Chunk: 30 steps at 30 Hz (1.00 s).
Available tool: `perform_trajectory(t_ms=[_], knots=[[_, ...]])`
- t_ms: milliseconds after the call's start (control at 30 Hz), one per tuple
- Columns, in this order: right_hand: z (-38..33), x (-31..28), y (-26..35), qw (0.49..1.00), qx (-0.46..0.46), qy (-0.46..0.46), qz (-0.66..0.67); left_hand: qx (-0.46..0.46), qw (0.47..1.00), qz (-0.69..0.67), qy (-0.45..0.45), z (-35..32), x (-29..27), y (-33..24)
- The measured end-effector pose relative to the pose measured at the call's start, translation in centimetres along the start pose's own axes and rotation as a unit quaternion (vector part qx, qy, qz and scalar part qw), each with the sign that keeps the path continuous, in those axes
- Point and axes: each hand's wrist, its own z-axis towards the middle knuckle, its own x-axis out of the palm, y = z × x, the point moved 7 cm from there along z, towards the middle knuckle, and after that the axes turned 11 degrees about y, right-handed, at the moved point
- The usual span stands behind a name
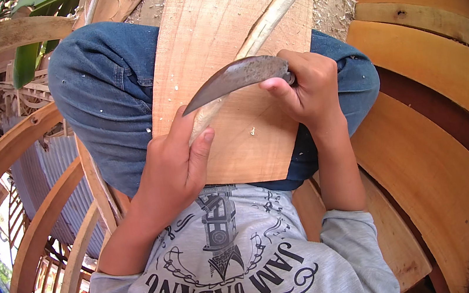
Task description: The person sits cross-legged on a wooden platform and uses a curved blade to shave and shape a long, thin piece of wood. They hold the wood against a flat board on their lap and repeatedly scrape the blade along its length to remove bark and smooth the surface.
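Right hand grips the knife; left hand pinches the stick just under its tip, so a slip could cut the thumb.

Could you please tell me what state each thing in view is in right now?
Left hand: closed around the near end of the stick.
Right hand: closed on the knife handle.
Curved knife: blade bare, lying across the stick.
Stick: pale and peeled, slanting over the board.
Wooden board: flat across the lap, with a few shavings.
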Motion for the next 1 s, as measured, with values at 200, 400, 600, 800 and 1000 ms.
perform_trajectory(t_ms=[200,400,600,800,1000], knots=[[-0.9,-0.9,-2.4,0.977,0.174,-0.045,0.112,0.013,1.000,0.005,0.011,0.3,0.3,0.2],[-1.1,-1.2,-1.6,0.982,0.143,0.002,0.126,0.015,1.000,0.007,0.008,0.1,0.3,0.2],[-2.1,0.6,2.4,0.997,-0.008,0.075,0.026,0.038,0.999,-0.011,-0.008,0.0,0.0,0.4],[-2.6,-0.3,0.0,0.986,0.099,0.037,0.127,0.041,0.999,-0.008,-0.010,0.1,0.0,0.2],[-3.7,-2.9,-5.0,0.872,0.267,-0.121,0.392,0.032,0.999,-0.003,0.007,-0.3,0.2,0.3]])
